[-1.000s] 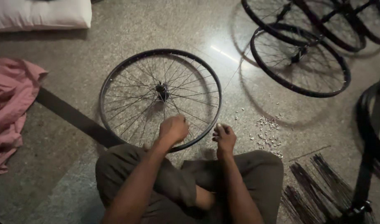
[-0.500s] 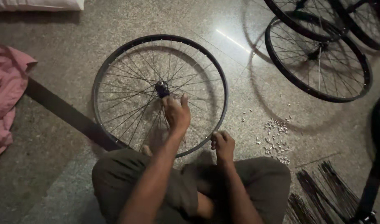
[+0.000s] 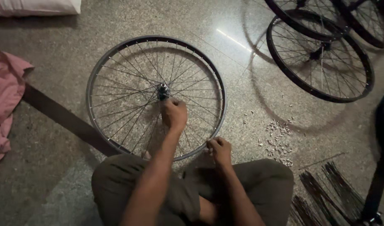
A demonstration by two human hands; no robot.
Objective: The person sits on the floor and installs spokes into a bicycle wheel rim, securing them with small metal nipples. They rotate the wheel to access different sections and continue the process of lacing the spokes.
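Note:
A spoked bicycle wheel [image 3: 116, 67] lies flat on the speckled stone floor in front of my crossed legs. My left hand [image 3: 174, 114] reaches over the spokes and sits just below the dark hub [image 3: 162, 90], fingers curled on the spokes there. At the near right of the wheel, my right hand [image 3: 219, 150] pinches the rim. What the right fingers pinch besides the rim cannot be seen.
A scatter of small metal nipples [image 3: 278, 140] lies right of the wheel. Loose spokes [image 3: 326, 192] are bundled at bottom right. More built wheels [image 3: 322, 54] lie at top right. A pink cloth [image 3: 5, 96] is at left, a white cushion [image 3: 35, 6] at top left.
My left hand has moved from the near rim up across the spokes to the hub. My right hand has stayed at the near rim. The view has shifted slightly.

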